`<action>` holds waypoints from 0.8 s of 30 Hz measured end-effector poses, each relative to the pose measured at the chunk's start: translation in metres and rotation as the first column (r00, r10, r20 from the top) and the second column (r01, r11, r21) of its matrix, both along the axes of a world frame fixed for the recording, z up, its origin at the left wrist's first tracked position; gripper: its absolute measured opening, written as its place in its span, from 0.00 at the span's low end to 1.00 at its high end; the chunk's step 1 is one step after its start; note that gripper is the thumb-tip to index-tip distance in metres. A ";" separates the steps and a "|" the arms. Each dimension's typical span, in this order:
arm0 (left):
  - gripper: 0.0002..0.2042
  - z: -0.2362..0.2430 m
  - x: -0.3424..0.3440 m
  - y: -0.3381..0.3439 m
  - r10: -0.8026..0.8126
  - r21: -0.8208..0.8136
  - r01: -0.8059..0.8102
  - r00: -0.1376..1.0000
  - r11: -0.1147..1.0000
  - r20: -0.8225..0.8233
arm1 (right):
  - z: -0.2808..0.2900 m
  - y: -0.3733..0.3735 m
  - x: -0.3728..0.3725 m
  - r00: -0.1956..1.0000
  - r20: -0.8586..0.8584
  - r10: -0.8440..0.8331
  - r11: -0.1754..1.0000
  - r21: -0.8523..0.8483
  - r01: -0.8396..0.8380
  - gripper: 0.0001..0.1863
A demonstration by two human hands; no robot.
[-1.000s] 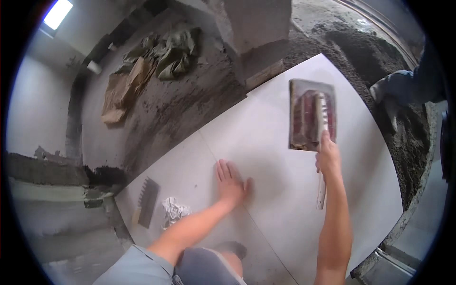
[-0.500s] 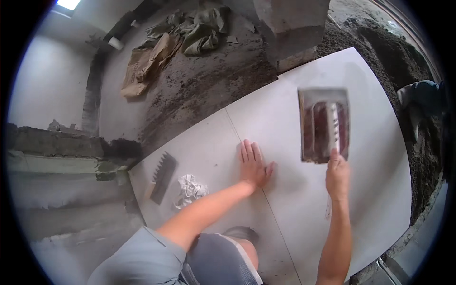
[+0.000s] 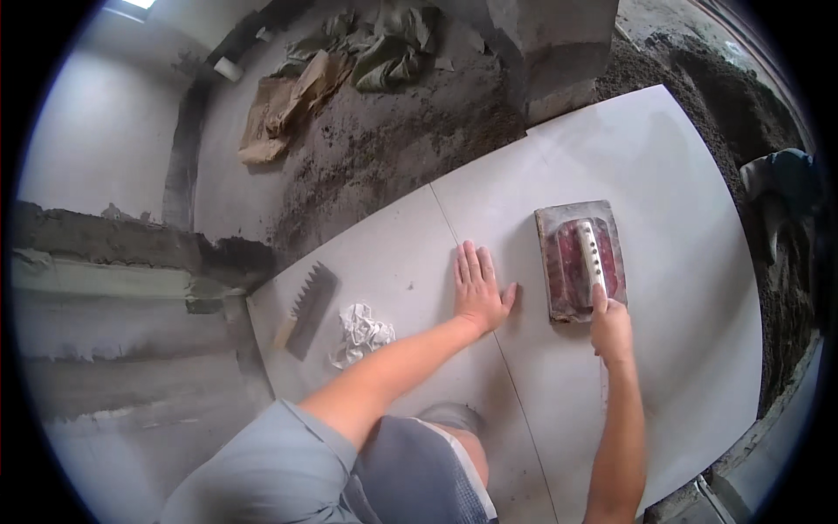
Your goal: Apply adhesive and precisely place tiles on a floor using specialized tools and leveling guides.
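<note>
My right hand is wrapped round the pale handle of a rectangular grout-style float, with a grey rim and a reddish middle. The float is over the large light-grey floor tile on the right; whether its underside touches the tile is hidden. Flat on the tiles, fingers stretched out, my left hand lies at the thin joint beside the left tile. A crumpled white cloth or paper is near my left forearm. Farther left lies a notched spreader with a dark toothed blade and a light handle.
Dark loose mortar covers the floor beyond the tiles, with more sandy mix at the right. A brown paper sack and green sacks lie at the back. A concrete pillar borders the tiles. A dark tool or bundle is at the far right.
The float in my right hand has come down and slightly left toward the tile, and it is tilted more. My left hand stays flat at the joint; the view has shifted a little.
</note>
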State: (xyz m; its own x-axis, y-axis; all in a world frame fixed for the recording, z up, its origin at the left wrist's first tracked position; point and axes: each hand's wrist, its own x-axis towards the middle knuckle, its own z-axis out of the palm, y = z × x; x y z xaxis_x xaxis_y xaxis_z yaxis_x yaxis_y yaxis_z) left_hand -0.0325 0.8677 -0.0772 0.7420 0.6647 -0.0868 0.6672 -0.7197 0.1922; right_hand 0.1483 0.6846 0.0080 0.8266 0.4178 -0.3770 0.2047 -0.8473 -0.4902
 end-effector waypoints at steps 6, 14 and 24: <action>0.46 -0.002 -0.021 0.007 -0.016 0.094 0.014 1.000 0.995 0.026 | 0.083 -0.064 -0.030 0.902 -0.405 -0.146 0.886 0.352 0.302 0.28; 0.46 -0.017 -0.015 0.003 -0.039 0.130 0.041 0.999 0.991 -0.022 | 0.039 -0.164 -0.036 0.743 -0.498 -0.448 0.848 0.029 0.530 0.30; 0.44 -0.027 -0.002 -0.012 -0.101 0.210 0.134 0.982 0.968 -0.161 | -0.002 -0.307 -0.116 0.867 -0.130 -0.482 0.873 0.016 0.488 0.39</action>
State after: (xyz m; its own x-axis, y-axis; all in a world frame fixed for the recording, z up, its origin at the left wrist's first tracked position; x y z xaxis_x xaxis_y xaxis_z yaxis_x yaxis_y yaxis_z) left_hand -0.0345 0.8553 -0.1037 0.8058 0.5888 -0.0633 0.5846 -0.8080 -0.0732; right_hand 0.0326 0.3780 0.0055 0.8804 -0.0043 -0.4743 -0.2874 -0.8003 -0.5262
